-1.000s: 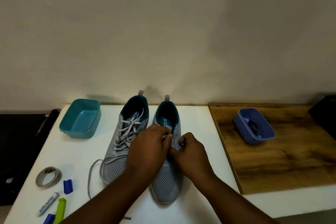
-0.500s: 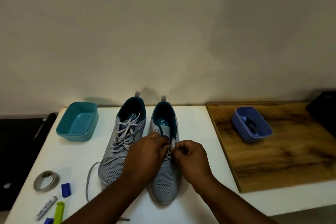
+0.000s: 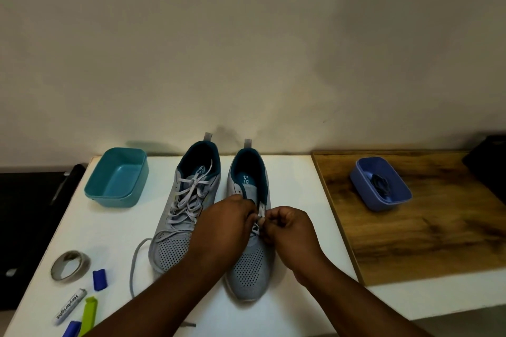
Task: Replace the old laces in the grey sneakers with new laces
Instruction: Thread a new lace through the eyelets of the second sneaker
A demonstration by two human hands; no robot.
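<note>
Grey sneakers side by side on white surface (image 3: pixel 290 172), heels to wall. Left sneaker (image 3: pixel 186 208) fully laced, loose white lace end (image 3: pixel 134 262) trailing on surface. Right sneaker (image 3: pixel 250 262) mostly unlaced near collar. Left hand (image 3: pixel 221 221) and right hand (image 3: pixel 287 230) over its middle, fingers curled, each grip pinching old lace (image 3: pixel 256 227) at eyelets. Dark laces (image 3: pixel 382 186) in blue tub (image 3: pixel 383 200) on wooden board (image 3: pixel 427 227). Teal tub (image 3: pixel 117 180) beside left sneaker.
</note>
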